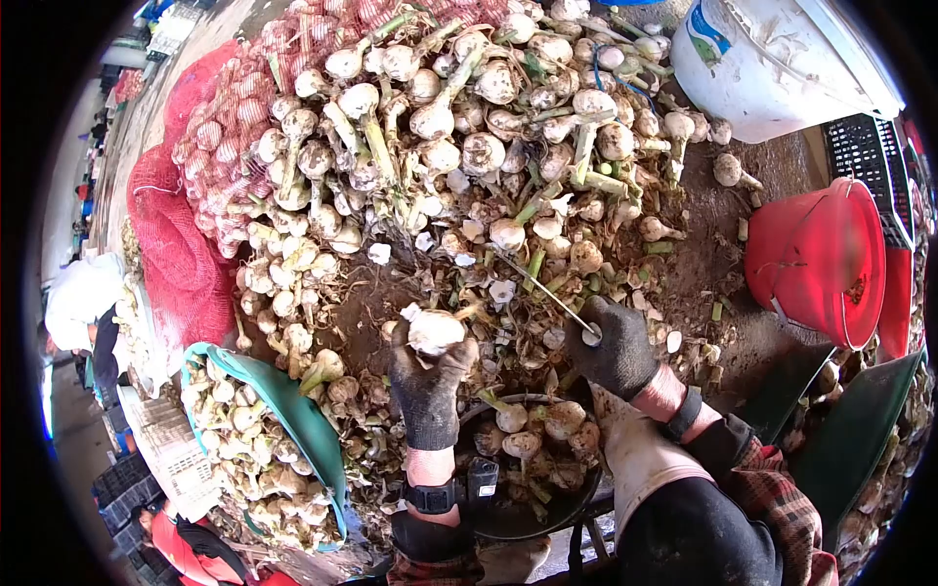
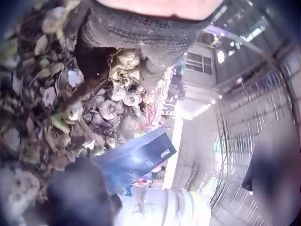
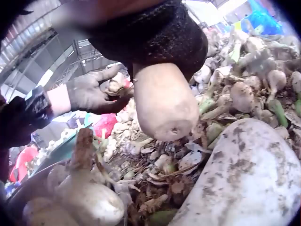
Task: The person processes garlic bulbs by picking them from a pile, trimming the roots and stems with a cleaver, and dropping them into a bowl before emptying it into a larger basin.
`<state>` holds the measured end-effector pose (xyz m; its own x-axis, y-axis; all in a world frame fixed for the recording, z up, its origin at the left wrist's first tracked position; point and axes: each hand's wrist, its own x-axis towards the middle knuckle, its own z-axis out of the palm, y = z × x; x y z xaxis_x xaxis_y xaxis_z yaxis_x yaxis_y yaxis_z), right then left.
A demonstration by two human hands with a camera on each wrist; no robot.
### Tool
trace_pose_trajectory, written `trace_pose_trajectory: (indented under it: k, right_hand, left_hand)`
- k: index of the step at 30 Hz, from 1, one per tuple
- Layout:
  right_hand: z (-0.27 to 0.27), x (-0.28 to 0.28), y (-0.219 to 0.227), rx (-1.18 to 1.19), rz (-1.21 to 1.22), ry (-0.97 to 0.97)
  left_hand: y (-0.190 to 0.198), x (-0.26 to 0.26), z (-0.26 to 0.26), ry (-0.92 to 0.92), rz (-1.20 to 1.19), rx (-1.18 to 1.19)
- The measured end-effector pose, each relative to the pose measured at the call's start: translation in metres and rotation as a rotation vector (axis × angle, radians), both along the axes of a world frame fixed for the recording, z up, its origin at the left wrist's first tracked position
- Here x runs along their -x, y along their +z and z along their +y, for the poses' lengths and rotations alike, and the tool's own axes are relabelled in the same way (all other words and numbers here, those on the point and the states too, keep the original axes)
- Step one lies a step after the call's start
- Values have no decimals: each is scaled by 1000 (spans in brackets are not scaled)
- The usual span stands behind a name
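Observation:
My gloved left hand (image 1: 428, 386) grips a white garlic bulb (image 1: 435, 332) between thumb and fingers, palm turned up. In the right wrist view that bulb (image 3: 114, 86) shows layered, partly peeled skin. My gloved right hand (image 1: 614, 347) is curled round a knife (image 3: 165, 103) with a thick pale wooden handle. Its thin blade (image 1: 547, 295) points up and left over the pile, apart from the bulb. Just below and between my hands stands a dark round tub (image 1: 489, 532) holding several trimmed bulbs (image 1: 523, 444).
A large heap of garlic with stems (image 1: 479, 151) lies ahead. Red mesh sacks (image 1: 181, 264) are at left, near a green-rimmed container (image 1: 313, 420) of bulbs. At right stand a white bucket (image 1: 762, 68) and a red bucket (image 1: 801, 254). Another person (image 1: 83, 303) is far left.

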<state>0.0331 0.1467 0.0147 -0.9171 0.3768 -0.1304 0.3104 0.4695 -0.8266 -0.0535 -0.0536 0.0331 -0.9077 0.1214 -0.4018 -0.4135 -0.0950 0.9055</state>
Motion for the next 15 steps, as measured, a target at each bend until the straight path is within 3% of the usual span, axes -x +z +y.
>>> trace_pose_trajectory:
  k: [1,2,3,5,9,11,13,15]
  right_hand:
    - [-5,5,12,-50,-65,20]
    - [-10,7,22,4,-82,19]
    - [-16,7,28,59,-102,12]
    - [-21,10,31,114,-63,17]
    - [-20,21,41,175,77,-58]
    - [-19,17,28,187,134,-71]
    - [-19,6,16,59,8,-3]
    - [-20,-10,1,155,-125,45]
  left_hand:
    - [13,-1,7,116,78,40]
    - [17,1,6,169,-3,24]
    - [11,-3,13,295,35,-97]
    - [11,-12,26,336,-180,-363]
    - [10,-36,50,293,-248,-371]
    - [-1,-44,45,234,-249,-488]
    - [0,-48,42,251,-292,-623]
    - [-1,-54,33,250,-354,-948]
